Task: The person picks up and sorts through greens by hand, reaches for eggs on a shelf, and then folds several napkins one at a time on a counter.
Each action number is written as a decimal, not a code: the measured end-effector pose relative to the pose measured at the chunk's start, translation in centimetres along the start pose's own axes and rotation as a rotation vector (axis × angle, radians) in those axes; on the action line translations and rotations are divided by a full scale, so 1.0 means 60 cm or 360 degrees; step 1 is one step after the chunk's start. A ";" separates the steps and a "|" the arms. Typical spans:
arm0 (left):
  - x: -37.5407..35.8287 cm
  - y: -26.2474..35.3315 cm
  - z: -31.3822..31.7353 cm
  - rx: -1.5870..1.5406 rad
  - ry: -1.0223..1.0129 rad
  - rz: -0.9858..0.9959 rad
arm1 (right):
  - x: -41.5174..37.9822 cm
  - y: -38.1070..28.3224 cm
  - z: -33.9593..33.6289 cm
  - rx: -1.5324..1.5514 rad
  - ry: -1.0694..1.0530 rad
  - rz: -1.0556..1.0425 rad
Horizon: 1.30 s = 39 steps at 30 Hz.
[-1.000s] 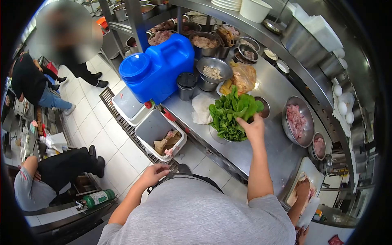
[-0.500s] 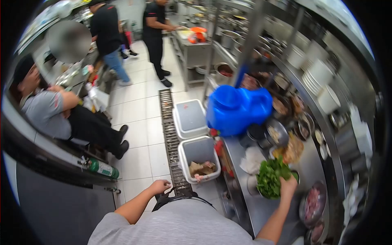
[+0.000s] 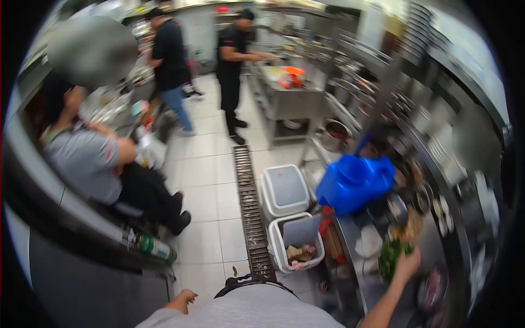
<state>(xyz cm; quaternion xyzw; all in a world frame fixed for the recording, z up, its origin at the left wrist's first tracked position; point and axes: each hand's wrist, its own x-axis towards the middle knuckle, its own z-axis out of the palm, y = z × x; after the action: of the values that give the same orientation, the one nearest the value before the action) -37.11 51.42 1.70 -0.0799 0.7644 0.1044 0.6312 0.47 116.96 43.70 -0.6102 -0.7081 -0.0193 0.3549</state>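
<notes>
- Greens (image 3: 391,263) sit on the counter (image 3: 437,249) at your right, lower right of view.
- Clump is taller than wide in view; long axis slants from upper right to lower left. Upper end leans toward your fingertips. Stem ends hidden, leaf detail blurred.
- Your right hand (image 3: 407,264) comes in from below, fingers against the right side of the leaves. Grip there: can't tell if clenched or just resting.
- Your left hand (image 3: 187,296) is low over the floor (image 3: 202,251), well apart from the counter; grip released, fingers loosely bent.
- Around the greens: white bundle (image 3: 369,242) just left, bag (image 3: 411,225) just beyond, meat bowl (image 3: 444,284) to the right, blue jug (image 3: 358,183) farther up.
- Versus half a second ago: view has swung left, so greens and counter sit farther right and lower in frame. Left hand is nearer the bottom edge. Right hand is still at the greens.
</notes>
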 end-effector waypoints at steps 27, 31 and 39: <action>-0.116 0.526 0.010 0.1341 -0.0448 0.1457 | -1.169 0.202 -0.138 -0.0455 -0.1293 0.2256; -0.123 0.529 0.035 0.1182 -0.0593 0.1000 | -1.105 0.178 -0.168 -0.0233 -0.0459 0.2301; 0.033 0.500 -0.080 0.2796 0.0011 0.1299 | -0.947 0.123 -0.263 -0.0247 0.0160 0.1942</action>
<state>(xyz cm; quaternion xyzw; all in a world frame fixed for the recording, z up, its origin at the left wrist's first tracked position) -49.68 79.14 2.37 0.6915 0.5407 -0.2932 0.3788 14.69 63.24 22.62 -0.9277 -0.2102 0.1068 0.2895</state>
